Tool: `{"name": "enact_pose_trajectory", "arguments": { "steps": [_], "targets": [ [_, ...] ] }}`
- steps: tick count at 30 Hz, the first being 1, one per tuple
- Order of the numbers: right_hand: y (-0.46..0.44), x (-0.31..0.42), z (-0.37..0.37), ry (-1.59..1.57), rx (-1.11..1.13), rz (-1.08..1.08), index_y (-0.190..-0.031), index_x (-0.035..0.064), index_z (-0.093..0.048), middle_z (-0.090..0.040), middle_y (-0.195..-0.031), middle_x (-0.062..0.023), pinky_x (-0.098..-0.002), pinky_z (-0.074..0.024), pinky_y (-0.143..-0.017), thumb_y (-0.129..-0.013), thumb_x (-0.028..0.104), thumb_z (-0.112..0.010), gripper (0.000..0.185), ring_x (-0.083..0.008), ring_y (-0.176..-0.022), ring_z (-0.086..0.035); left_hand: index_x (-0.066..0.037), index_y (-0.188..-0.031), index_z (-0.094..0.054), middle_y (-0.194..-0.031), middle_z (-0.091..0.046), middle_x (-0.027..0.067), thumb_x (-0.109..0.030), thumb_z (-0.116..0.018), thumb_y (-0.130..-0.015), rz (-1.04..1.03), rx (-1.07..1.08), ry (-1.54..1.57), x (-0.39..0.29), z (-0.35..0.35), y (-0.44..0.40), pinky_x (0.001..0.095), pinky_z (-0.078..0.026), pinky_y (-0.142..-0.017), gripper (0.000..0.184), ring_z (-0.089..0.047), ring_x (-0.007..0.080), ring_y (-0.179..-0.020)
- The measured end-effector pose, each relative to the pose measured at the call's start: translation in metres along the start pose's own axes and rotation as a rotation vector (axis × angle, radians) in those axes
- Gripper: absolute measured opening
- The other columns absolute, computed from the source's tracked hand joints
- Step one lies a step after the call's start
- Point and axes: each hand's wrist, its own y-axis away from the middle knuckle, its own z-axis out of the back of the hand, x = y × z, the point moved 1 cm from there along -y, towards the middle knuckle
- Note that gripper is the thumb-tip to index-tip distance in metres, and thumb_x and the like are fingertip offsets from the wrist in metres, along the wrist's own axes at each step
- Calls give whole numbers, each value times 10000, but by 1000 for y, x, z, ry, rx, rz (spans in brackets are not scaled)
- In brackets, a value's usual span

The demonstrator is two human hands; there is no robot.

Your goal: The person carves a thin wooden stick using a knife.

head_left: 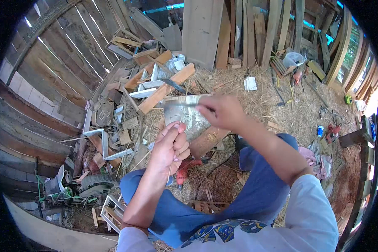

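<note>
Our left grip (172,145) is clenched around a thin stick (169,172), whose length shows below the fist. Our right grip (223,112) hangs just beyond it with the fingers curled; it is blurred by motion, and we cannot tell whether it grasps anything. Under both hands we see a shiny metal sheet (199,126), with a wood block (208,140) at its near edge. A dark blade (176,86) shows near the sheet's far edge, across a plank (155,98).

Between our knees, in blue trousers (256,185), a red tool (182,171) sits on the floor (222,82), which is strewn with shavings and straw-like scraps. Our shirt (306,206) bears a blue and yellow print that we cannot read.

To the left we see piled offcuts (130,123), a white frame (105,145) and a tyre (97,181). To the right lie a blue can (320,131) and a pink cloth (307,156). Farther off, we see white paper (250,83), a clear tub (293,59) and tall boards (201,31) leaning upright. Light enters through gaps in the plank wall (61,50); lettering on its upper beam is too small for us to read.
</note>
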Motion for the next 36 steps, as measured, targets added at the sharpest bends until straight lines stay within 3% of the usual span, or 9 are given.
{"name": "enact_pose_trajectory", "arguments": {
  "steps": [2, 8, 10, 14, 18, 22, 23, 33, 36],
  "targets": [
    [7, 15, 2, -75, -10, 143, -812, 132, -629, -649, -676, -87, -444, -510, -534, -965, 380, -623, 291, -329, -618, -661, -141, -956, -513, -541, -252, -89, -209, -477, -1073, 14, -21, -6, 0, -3, 3, 220, -199, -390, 140, -244, 36, -414],
    [-1, -11, 1, 23, -8, -67, -871, 145, -648, -665, -717, -69, -448, -520, -563, -948, 384, -634, 252, -317, -648, -672, -138, -953, -515, -545, -254, -91, -220, -479, -1074, 10, 20, -13, 1, -2, 4, 224, -197, -384, 151, -231, 39, -413],
    [6, 8, 4, -86, -30, 128, -879, 159, -673, -649, -669, -89, -455, -519, -554, -955, 388, -630, 245, -334, -621, -665, -139, -952, -517, -547, -254, -92, -220, -473, -1077, 15, 10, -4, -1, -1, 2, 223, -197, -383, 155, -230, 37, -413],
    [-7, -40, -7, -27, 18, -158, -904, 171, -676, -681, -757, -87, -442, -526, -599, -949, 385, -637, 221, -330, -701, -680, -138, -957, -515, -552, -253, -92, -219, -458, -1085, 9, -17, -18, 0, -3, 6, 223, -198, -384, 162, -225, 35, -414],
    [1, -4, 6, -122, 38, 105, -885, 155, -685, -670, -713, -110, -462, -527, -608, -957, 366, -621, 232, -358, -693, -674, -133, -962, -518, -555, -249, -92, -224, -451, -1090, -31, -42, -69, 0, -3, 5, 223, -197, -384, 171, -219, 34, -416],
    [-18, -72, -3, 51, -20, -313, -884, 123, -695, -676, -762, -146, -480, -524, -641, -969, 349, -610, 256, -383, -725, -669, -129, -966, -526, -560, -247, -92, -229, -448, -1093, -29, -27, -95, -1, -2, 3, 223, -198, -388, 179, -215, 35, -421],
    [-18, -76, -7, -93, -93, -374, -893, 104, -692, -667, -749, -159, -481, -519, -632, -975, 345, -610, 268, -392, -715, -664, -128, -970, -527, -562, -249, -91, -230, -450, -1093, -40, -52, -108, 0, -3, 4, 221, -199, -391, 177, -215, 36, -423],
    [1, 3, 1, -156, -6, -161, -827, 91, -651, -648, -697, -156, -474, -509, -588, -963, 359, -632, 301, -381, -671, -656, -102, -994, -537, -562, -305, -72, -211, -451, -1096, -252, -163, -328, 9, 7, -9, 236, -209, -413, 173, -215, 45, -432],
    [-1, 7, 5, -124, 44, 52, -814, 102, -639, -636, -670, -140, -468, -503, -562, -951, 366, -641, 298, -369, -648, -652, -93, -984, -534, -558, -321, -65, -205, -444, -1098, -287, -158, -390, 7, 3, -8, 244, -200, -412, 184, -221, 47, -433]
  ]
}}
